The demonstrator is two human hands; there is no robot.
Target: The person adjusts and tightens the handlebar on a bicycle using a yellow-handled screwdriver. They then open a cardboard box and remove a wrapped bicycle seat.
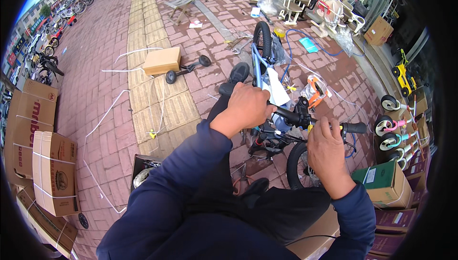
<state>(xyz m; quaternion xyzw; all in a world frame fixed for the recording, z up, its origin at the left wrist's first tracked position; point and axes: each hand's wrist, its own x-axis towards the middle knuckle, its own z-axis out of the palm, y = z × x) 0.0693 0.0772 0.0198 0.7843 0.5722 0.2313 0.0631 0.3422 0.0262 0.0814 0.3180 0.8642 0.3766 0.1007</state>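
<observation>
A small blue bicycle (258,63) stands in front of me, one wheel (262,38) far off and the other wheel (294,165) close to my right knee. Its black handlebar (287,115) runs across between my hands. My left hand (248,106) is closed on the handlebar just inside the left grip (227,88). My right hand (327,151) curls its fingers over the bar beside the right grip (355,128), near the brake lever; its fingertips are partly hidden. White wrapping (275,87) covers part of the frame.
A cardboard box (162,61) and a pair of training wheels (188,69) lie on the paving at left. Strapped cartons (55,174) stand at far left. An orange part in plastic (316,92) lies right of the bicycle. Small balance bikes (395,126) and a green-topped box (381,179) line the right.
</observation>
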